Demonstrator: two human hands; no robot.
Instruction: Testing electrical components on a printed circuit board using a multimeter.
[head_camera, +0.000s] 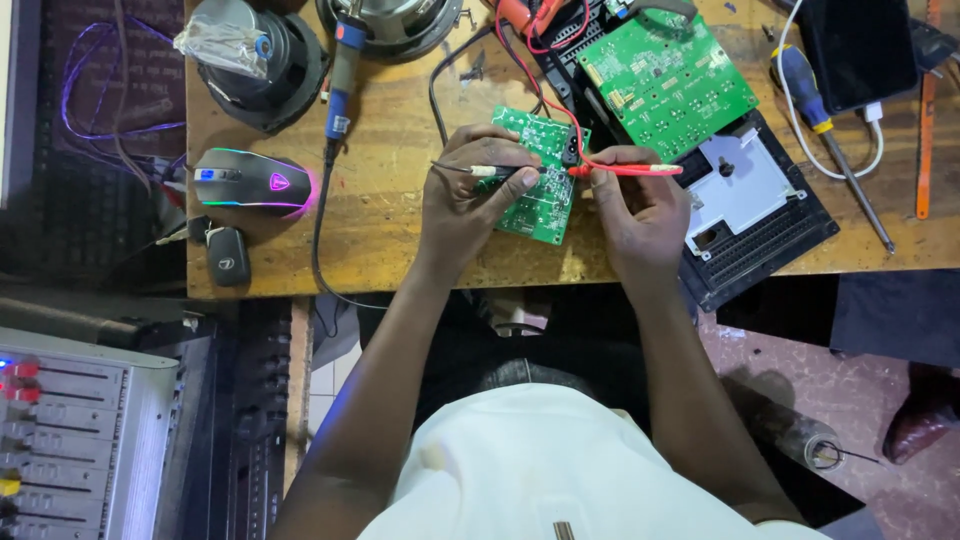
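A small green circuit board (541, 205) lies on the wooden bench (390, 230) near its front edge. My left hand (468, 195) grips a black test probe (500, 170) whose tip rests on the board. My right hand (640, 205) pinches a red test probe (628, 169), its tip touching the board's right edge. Red and black leads run from the probes up to the back of the bench.
A larger green board (665, 80) rests on a black and grey chassis (760, 215) to the right. A lit mouse (250, 180), a car key (228, 255), two speakers, a soldering iron (343, 70), a screwdriver (830, 140) and a phone (858, 50) surround them. A mixer console (70, 440) stands at lower left.
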